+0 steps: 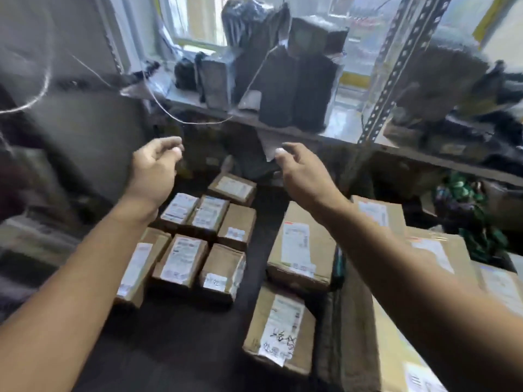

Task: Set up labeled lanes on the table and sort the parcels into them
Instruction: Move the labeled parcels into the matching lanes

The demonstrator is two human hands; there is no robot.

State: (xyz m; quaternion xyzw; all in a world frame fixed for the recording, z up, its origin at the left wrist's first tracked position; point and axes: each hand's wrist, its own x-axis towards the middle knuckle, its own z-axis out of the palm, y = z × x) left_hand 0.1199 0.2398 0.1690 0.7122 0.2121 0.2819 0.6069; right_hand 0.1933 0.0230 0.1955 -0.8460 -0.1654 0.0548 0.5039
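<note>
Both my arms reach forward over a dark table [181,335]. My left hand [154,168] hangs in the air with loosely curled fingers and holds nothing. My right hand [304,172] is also raised and empty, its fingers relaxed, close to a white slip [267,147] hanging from the shelf edge. Below the left hand lie several small cardboard parcels [181,258] with white labels, set in rows. To the right sit bigger parcels: one medium box [300,247] and one nearer box [280,332] with handwriting on its label.
A metal shelf [283,123] crosses above the table and carries dark wrapped packages [283,80]. Large cardboard boxes [424,278] are stacked at the right under my right arm. A green patterned bag [469,216] lies at the far right. Thin wires [169,108] dangle at the left.
</note>
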